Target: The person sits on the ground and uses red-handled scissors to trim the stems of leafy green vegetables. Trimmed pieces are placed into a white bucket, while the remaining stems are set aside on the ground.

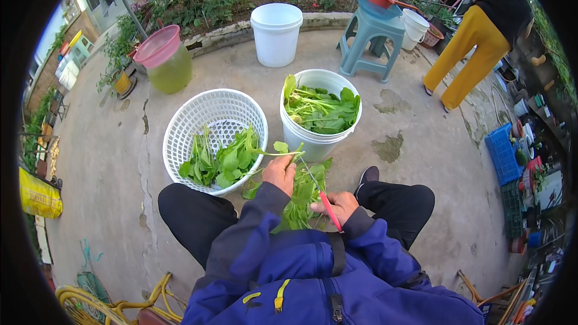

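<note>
My left hand (279, 175) grips a leafy green vegetable stalk (271, 153) beside the rim of a white plastic basket. In my right hand (342, 205) is a pair of scissors with red handles (330, 212); the thin blade (310, 174) reaches up to the stalk's cut end. Below both hands lies a heap of leafy greens (305, 194), partly hidden by my arms. More loose greens (235, 158) lie in the perforated basket (180, 117) to the left. A white bucket (300, 146) ahead is filled with greens and stems (323, 110).
Farther off stand another white bucket (276, 38), a pink-topped container (169, 65) and a blue-green plastic stool (372, 36) bearing basins. A person in yellow trousers (474, 49) is at the upper right. Blue crate (505, 153) and pots line the right side.
</note>
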A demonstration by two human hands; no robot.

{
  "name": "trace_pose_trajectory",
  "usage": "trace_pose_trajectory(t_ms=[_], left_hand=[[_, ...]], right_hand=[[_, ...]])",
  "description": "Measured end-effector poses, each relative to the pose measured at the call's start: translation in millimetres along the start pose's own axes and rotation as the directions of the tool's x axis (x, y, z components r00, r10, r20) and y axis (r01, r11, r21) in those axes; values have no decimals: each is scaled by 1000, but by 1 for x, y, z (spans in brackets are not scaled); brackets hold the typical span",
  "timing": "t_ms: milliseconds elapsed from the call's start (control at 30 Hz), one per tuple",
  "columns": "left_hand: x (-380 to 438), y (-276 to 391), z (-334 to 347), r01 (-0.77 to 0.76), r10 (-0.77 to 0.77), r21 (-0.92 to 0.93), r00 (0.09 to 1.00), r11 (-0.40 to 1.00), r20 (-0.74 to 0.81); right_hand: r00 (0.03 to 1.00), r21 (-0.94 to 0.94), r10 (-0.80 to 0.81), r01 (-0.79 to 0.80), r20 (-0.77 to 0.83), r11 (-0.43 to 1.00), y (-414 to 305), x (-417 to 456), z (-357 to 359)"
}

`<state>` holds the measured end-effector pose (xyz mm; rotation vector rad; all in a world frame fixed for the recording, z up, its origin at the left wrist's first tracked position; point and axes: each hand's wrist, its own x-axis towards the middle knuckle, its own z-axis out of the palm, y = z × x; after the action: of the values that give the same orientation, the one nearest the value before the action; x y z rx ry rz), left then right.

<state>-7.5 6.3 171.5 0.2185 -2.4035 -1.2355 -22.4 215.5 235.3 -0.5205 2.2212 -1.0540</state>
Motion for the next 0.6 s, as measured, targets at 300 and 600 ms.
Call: trace_pose_trajectory(t_ms=[300,600], left_hand=[[-3,-11,15,317,-279,-520,948,793,153],[-3,-5,18,379,-351,-568,922,730,164]], right_hand=[[1000,-27,11,-11,7,1000,-1,1,1],[990,-257,-51,16,-132,966,-8,-4,6]])
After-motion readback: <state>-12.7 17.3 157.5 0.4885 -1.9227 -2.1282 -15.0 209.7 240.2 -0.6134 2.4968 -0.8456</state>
